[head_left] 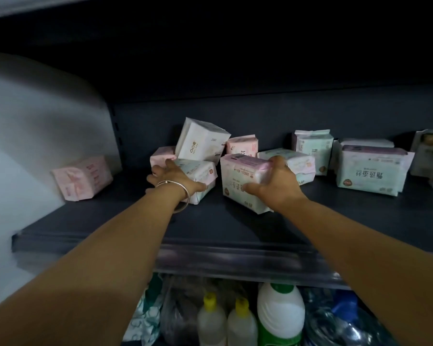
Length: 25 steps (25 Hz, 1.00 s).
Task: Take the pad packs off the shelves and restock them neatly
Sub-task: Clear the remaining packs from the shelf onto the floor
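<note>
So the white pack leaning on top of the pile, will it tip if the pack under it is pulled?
Probably yes: the white pack rests tilted on the pack the left hand grips. It looks soft and light, so falling should not harm it.

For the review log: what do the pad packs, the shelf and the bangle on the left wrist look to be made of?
Pad packs, such as the one the right hand grips: thin soft plastic film, printed, with creased, folded ends. Shelf: dark, matt, flat board with a slotted upright at the back, probably painted metal. Bangle: thin, silvery, shiny ring, likely metal.
</note>
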### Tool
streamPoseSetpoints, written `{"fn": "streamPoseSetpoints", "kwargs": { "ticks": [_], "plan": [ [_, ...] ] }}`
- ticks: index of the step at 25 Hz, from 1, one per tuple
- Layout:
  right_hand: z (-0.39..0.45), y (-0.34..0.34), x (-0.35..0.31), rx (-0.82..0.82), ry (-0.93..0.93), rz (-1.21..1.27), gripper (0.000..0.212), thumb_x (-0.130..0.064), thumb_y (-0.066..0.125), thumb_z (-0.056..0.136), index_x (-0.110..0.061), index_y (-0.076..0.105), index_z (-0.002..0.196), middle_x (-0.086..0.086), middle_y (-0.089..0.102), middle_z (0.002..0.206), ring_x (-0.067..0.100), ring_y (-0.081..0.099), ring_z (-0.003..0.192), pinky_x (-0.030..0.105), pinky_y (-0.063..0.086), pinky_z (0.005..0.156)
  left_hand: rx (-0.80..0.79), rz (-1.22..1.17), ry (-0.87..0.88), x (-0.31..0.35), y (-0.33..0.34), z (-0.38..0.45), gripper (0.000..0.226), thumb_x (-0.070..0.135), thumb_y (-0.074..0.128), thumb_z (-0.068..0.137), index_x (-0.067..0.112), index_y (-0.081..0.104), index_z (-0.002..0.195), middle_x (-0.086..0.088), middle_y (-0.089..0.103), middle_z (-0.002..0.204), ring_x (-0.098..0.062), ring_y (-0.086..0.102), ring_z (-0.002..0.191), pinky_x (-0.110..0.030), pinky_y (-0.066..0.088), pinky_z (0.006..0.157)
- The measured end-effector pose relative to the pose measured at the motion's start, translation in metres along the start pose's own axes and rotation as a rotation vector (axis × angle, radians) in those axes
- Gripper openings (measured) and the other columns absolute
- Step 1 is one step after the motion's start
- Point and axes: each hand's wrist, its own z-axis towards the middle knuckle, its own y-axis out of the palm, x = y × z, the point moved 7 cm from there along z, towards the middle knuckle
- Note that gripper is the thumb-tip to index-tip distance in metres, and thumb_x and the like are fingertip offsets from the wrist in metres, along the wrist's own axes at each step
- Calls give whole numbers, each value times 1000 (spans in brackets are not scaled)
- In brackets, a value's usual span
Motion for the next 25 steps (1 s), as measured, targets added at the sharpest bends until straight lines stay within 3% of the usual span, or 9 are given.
{"fn": "streamPoseSetpoints", "kwargs": {
  "ticks": [7,12,18,25],
  "plan": [
    [-7,-4,-4,29,5,30,63,-23,78,75,-10,36,121,12,52,124,30,55,111,45,51,91,69,-91,20,3,-10,-21,100,37,77,66,8,16,140,-16,19,138,-36,31,124,-38,39,96],
    [-28,-21,-22,73,-16,71,60,-25,81,72,-14,38,114,10,53,121,29,56,109,46,51,90,123,-162,68,-9,-36,-49,106,34,80,63,8,14,143,-13,21,135,-34,30,125,-38,38,98],
    [-103,-45,-60,28,-110,63,59,-24,77,76,-8,38,117,11,54,119,29,57,107,42,53,86,148,-69,76,-43,-86,-128,104,39,79,62,8,20,142,-15,19,140,-37,29,128,-42,36,103],
    [-207,-38,-50,-67,-142,99,68,-24,80,72,-7,40,123,13,53,128,30,55,115,44,49,95,117,43,33,-110,-99,-242,100,39,78,64,13,21,142,-18,28,136,-37,30,127,-43,36,99]
  ]
}}
